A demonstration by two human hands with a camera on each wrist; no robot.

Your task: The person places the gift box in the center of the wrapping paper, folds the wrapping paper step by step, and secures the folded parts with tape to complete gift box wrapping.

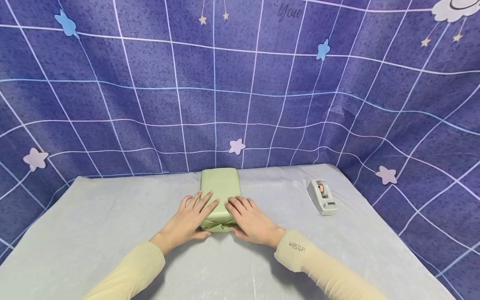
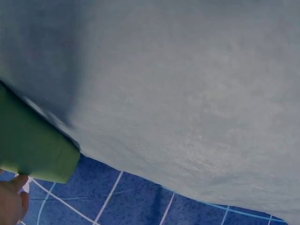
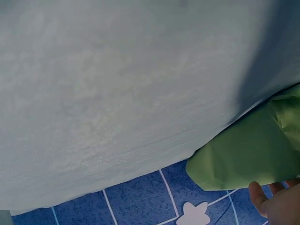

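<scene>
A box-shaped package (image 1: pixel 221 181) wrapped in plain light green paper lies near the far edge of the table. Folded, creased paper shows at its near end. My left hand (image 1: pixel 189 220) rests on its left side with the fingers spread across the top and the thumb low by the near end. From the other side, my right hand (image 1: pixel 254 221) lays its fingers on the top right edge, its thumb by the near right corner. In the left wrist view, fingertips touch the green wrapping (image 2: pixel 35 140). The right wrist view shows creased paper (image 3: pixel 286 112) at one end.
A pale grey tape dispenser (image 1: pixel 322 198) with a small pinkish roll core stands to the right on the table. A light grey cloth (image 1: pixel 112 216) covers the tabletop. Behind and to the right hangs a blue curtain (image 1: pixel 195 104) with grid lines and stars.
</scene>
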